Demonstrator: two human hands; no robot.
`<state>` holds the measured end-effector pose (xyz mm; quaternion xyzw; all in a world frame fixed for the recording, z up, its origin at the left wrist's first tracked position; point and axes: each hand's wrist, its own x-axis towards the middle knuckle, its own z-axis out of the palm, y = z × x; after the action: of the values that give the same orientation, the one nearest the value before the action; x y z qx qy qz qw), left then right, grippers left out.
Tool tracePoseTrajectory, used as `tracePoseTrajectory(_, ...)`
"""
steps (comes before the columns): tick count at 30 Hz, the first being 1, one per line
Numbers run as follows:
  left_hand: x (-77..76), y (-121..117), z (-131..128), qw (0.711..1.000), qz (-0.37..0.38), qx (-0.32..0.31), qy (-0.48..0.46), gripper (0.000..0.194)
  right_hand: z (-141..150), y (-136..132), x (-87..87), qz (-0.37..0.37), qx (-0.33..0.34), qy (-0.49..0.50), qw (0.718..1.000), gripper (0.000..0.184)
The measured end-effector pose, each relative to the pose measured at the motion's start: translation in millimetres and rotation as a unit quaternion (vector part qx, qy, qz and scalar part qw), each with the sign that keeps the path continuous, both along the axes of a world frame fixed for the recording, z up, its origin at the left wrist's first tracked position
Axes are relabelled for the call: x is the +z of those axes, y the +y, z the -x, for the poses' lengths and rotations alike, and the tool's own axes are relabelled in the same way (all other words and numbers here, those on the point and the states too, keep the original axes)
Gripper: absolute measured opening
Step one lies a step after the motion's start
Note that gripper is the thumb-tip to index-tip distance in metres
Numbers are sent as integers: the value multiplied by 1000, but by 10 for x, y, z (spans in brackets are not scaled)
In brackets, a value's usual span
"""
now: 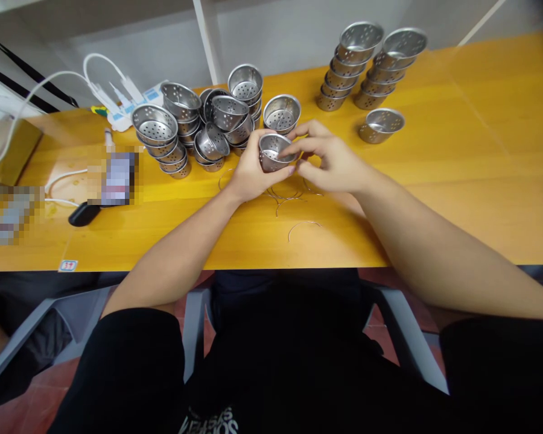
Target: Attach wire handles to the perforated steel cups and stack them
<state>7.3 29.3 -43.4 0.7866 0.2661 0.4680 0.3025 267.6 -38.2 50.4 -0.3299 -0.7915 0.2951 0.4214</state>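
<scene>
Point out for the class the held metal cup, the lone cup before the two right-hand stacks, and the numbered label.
Held metal cup (270,150), head view: its inside.
Lone cup (382,125), head view: its inside.
Numbered label (67,266), head view: its printed face.

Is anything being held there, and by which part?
A metal cup: the left hand grips its outer wall. The right hand is at its rim; whether it grips anything is unclear.

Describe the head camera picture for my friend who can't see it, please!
A person's left hand holds a small metal cup with holes in it, while the right hand has its fingers at the rim. Thin curved wires lie on the yellow-orange table, and more metal cups are stacked or piled farther back.
</scene>
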Motion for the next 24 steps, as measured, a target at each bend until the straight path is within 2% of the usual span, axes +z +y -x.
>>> tracePoseTrajectory(3,22,-21,-5,1000,-8,-17,3,112,-11,23,-48,-11,23,-21,999,24)
tracePoseTrajectory(7,44,-43,-3,1000,-16,-17,4,111,-14,29,-78,-26,47,-19,998,29)
tracePoseTrajectory(14,-36,26,-6,1000,-11,-19,5,117,29,-43,15,-9,-18,18,1000,43)
tracePoseTrajectory(19,-45,19,13,1000,-22,-18,9,117,38,-39,26,-16,-10,-22,1000,29)
tracePoseTrajectory(24,-14,-2,9,999,-27,-27,-7,113,15,-16,4,-40,14,-35,999,26)
